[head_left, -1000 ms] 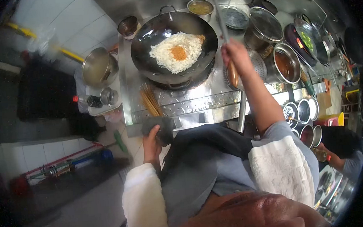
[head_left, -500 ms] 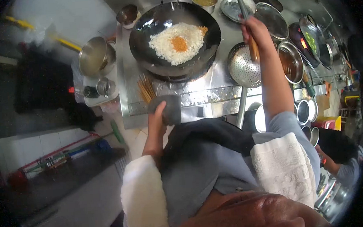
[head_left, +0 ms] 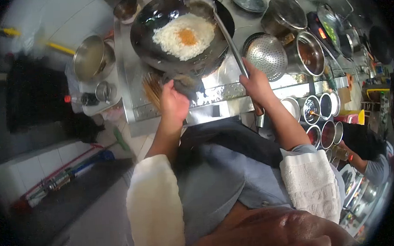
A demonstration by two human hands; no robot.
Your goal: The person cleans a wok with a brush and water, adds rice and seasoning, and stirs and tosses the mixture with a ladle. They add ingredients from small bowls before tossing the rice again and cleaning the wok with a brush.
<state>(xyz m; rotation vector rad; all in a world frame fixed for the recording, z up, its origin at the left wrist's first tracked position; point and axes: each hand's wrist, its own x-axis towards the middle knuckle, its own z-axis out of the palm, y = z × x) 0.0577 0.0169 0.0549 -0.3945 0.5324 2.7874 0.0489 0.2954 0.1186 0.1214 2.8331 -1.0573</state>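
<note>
My right hand (head_left: 257, 87) is closed round the handle of a long metal ladle (head_left: 230, 40), whose blurred head reaches into the far right of the wok. White rice (head_left: 173, 34) lies in the black wok (head_left: 149, 49), with an orange-brown heap (head_left: 187, 37) on top of it. At the wok's near rim, my left hand (head_left: 174, 102) grips a dark grey cloth (head_left: 183, 82); the cloth hides that part of the rim. A bamboo brush (head_left: 151, 90) stands just left of this hand.
A perforated strainer (head_left: 267, 55) lies right of the wok, near deep pots (head_left: 310, 55). To the left are a metal bowl (head_left: 89, 57) and a dark bottle (head_left: 88, 99). Seasoning containers (head_left: 311, 109) stand at right, where another person's arm (head_left: 357, 160) shows.
My right hand has come down and left, bringing the ladle's head into the wok. My left hand has moved the cloth up to the wok's near rim. The view has shifted slightly.
</note>
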